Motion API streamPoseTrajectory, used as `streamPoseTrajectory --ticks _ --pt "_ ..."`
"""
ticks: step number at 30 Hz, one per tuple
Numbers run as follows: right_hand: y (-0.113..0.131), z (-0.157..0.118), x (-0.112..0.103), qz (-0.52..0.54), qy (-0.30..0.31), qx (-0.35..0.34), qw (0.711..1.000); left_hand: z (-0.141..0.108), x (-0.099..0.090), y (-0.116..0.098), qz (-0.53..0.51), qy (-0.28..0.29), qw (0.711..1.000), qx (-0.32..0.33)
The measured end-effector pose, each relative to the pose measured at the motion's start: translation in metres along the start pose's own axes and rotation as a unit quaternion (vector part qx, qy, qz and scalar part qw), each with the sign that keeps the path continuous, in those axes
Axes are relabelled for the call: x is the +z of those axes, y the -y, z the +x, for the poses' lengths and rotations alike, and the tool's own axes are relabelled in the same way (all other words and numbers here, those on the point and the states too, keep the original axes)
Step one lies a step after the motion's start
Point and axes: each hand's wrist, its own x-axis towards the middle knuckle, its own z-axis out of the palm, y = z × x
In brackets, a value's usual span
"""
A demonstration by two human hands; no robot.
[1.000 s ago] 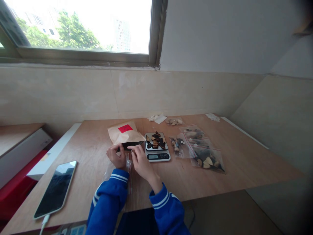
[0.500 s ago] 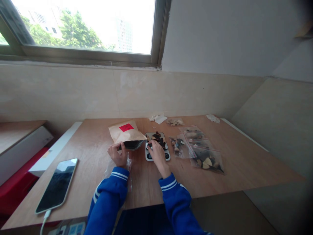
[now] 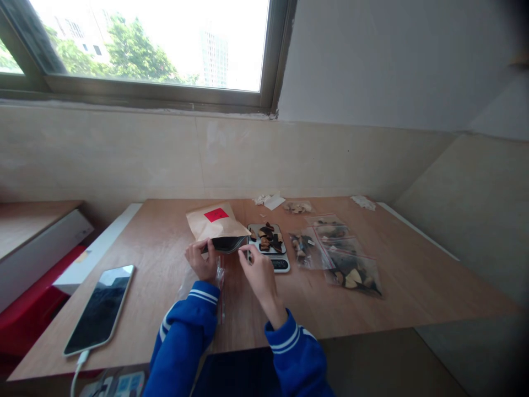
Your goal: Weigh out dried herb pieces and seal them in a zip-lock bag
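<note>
My left hand (image 3: 202,260) is closed on the near edge of a brown kraft paper bag (image 3: 198,220) with a red label; the bag lies tilted, its dark mouth gaping toward me. At the right corner of that mouth, my right hand (image 3: 258,273) has its thumb and fingers pinched together. What sits in the pinch is too small to make out. Just behind it, dark-edged dried slices (image 3: 268,237) lie on the plate of a white kitchen scale (image 3: 283,266).
Several clear zip bags of dried pieces (image 3: 353,275) lie right of the scale. Farther back are a bag of pale pieces (image 3: 298,207) and crumpled tissue (image 3: 363,203). Empty-looking clear plastic (image 3: 221,275) lies by my left wrist. A charging phone (image 3: 101,309) rests at left.
My right hand has moved from above the slices on the scale, left and toward me, to the mouth of the paper bag. My left hand keeps its grip there.
</note>
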Motion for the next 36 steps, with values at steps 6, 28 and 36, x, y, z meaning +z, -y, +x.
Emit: streamPoseTrajectory --ticks 6,28,36 --pt "0.03 0.01 0.024 0.03 0.027 -0.064 0.997 0.0 -0.001 0.005 0.0 -0.014 1.0 0.018" --pt "-0.057 0.025 0.03 0.001 -0.047 -0.063 0.997 -0.003 0.001 0.008 0.008 0.001 1.0 0.005" --pt "-0.062 0.019 0.035 -0.132 -0.071 -0.084 0.985 -0.003 0.0 0.007 0.0 -0.001 1.0 0.019"
